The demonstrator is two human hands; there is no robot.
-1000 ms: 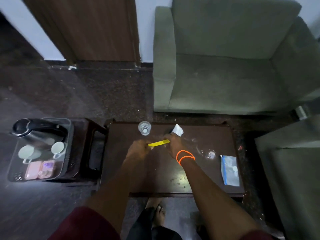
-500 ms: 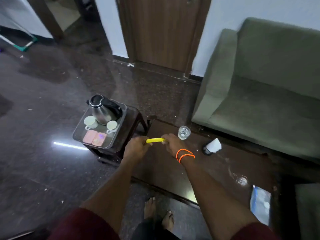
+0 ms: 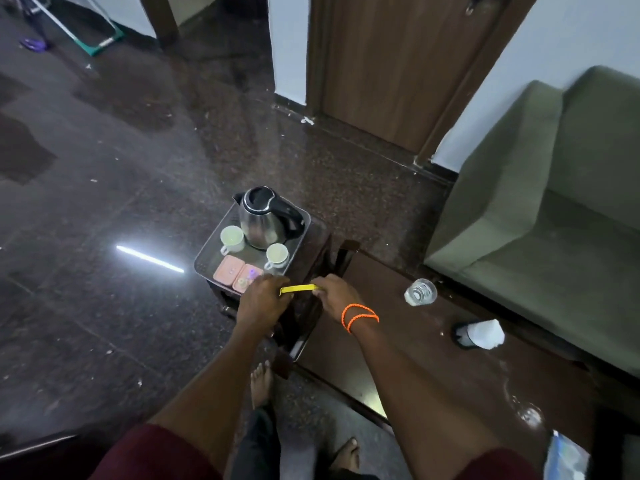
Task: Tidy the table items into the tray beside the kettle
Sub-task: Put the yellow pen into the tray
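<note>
We hold the yellow sachet (image 3: 298,288) stretched level between both hands, just above the near edge of the tray (image 3: 204,261), at roughly 6 o'clock from the kettle (image 3: 265,216). One second earlier the same sachet was held over the middle of the coffee table (image 3: 398,341), beside the glass (image 3: 420,292); half a second earlier it had reached the table's left end. The item has therefore completed most of its transfer, and we judge that only the lowering and release into the tray remain for it. The sachet is a thin, flat, bright yellow strip, apparently paper or foil; any print on it is too small to read. The left hand (image 3: 260,304) pinches its left end between thumb and fingers, and the right hand (image 3: 334,294), with orange cords at the wrist, pinches its right end. Both grips are pressed together on the strip. Within the tray, two white cups (image 3: 231,236) stand at 7 and 5 o'clock from the kettle, and two pink packets (image 3: 227,269) lie at the near edge, directly below the left hand. At 3 o'clock from the hands, the glass, a paper-wrapped object (image 3: 483,335) lying on its side and a plastic pouch (image 3: 564,459) await collection on the coffee table.
</note>
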